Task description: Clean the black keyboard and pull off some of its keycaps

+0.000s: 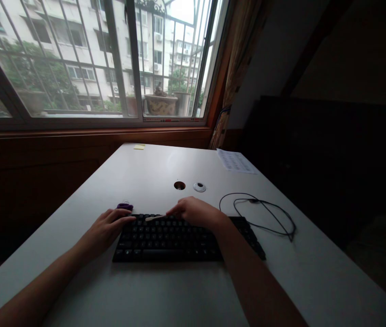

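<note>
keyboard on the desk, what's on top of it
The left hand lies over its far left corner; the right hand holds a pale stick over the keys. Keys under both hands are hidden.

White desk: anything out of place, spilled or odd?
Yes: the round desk hole is uncovered, and what looks like its white cover lies loose to the right. The black cable trails in untidy loops. No spill shows around the keyboard.
</note>
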`<action>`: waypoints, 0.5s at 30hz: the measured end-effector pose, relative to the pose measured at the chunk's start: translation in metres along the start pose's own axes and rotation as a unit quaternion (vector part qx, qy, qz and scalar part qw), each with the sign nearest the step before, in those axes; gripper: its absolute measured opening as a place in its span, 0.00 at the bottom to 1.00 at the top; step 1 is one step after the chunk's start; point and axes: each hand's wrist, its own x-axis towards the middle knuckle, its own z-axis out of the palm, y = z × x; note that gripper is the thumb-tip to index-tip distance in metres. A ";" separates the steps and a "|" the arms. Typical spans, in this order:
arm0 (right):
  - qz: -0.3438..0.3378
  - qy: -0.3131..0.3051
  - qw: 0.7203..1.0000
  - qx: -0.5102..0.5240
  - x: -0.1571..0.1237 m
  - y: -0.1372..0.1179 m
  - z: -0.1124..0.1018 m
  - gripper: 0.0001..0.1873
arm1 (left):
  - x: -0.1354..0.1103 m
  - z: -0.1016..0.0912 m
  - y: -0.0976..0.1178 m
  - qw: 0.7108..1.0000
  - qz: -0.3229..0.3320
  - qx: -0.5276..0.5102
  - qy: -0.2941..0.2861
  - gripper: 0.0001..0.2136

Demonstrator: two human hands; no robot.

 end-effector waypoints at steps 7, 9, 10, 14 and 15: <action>0.101 -0.001 0.995 -0.018 -0.020 0.011 -0.007 0.32 | 0.000 0.001 -0.002 1.000 0.001 0.000 0.007 0.17; 0.124 0.000 0.992 -0.014 -0.032 0.018 -0.009 0.32 | 0.001 0.002 -0.002 1.000 0.005 0.001 0.007 0.17; 0.132 0.002 0.991 -0.009 -0.039 0.022 -0.010 0.31 | 0.001 0.002 -0.002 1.000 0.007 0.002 0.008 0.16; 0.164 0.035 0.986 -0.013 -0.070 0.042 -0.013 0.31 | 0.002 0.001 -0.001 1.000 0.014 0.004 0.017 0.16; 0.170 0.043 0.984 -0.022 -0.078 0.047 -0.015 0.32 | 0.002 0.000 0.000 1.000 0.015 0.002 0.018 0.16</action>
